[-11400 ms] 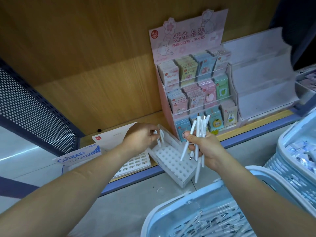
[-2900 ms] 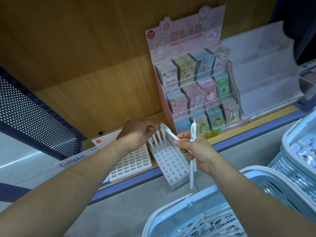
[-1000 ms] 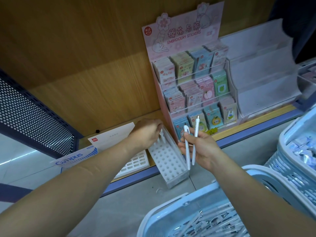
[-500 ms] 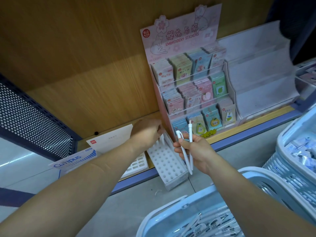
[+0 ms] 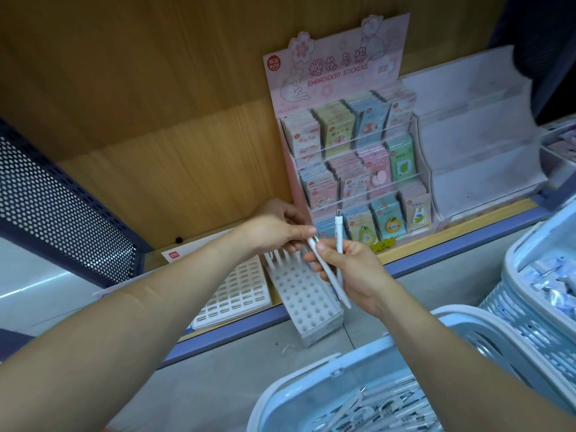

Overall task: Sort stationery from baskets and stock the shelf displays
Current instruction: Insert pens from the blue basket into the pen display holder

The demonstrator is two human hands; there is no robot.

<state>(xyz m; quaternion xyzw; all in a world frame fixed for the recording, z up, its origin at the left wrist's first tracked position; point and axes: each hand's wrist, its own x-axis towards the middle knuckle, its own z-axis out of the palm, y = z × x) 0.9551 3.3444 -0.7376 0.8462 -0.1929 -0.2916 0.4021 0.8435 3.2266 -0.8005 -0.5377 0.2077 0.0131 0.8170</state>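
My right hand holds two white pens in front of the shelf. One stands upright, the other slants up to the left. My left hand pinches the top end of the slanted pen. Below the hands a white pen rack full of holes juts over the shelf's front edge, with several white pens standing in its far rows. At the bottom, a light blue basket holds many more white pens.
A pink sticker display stands on the wooden shelf just behind the hands, with a clear tiered stand to its right. A white grid tray lies left of the rack. A second basket sits at the right.
My left hand has left the rack's far end and moved right to take the top of one pen in my right hand. The right hand stayed near the rack.
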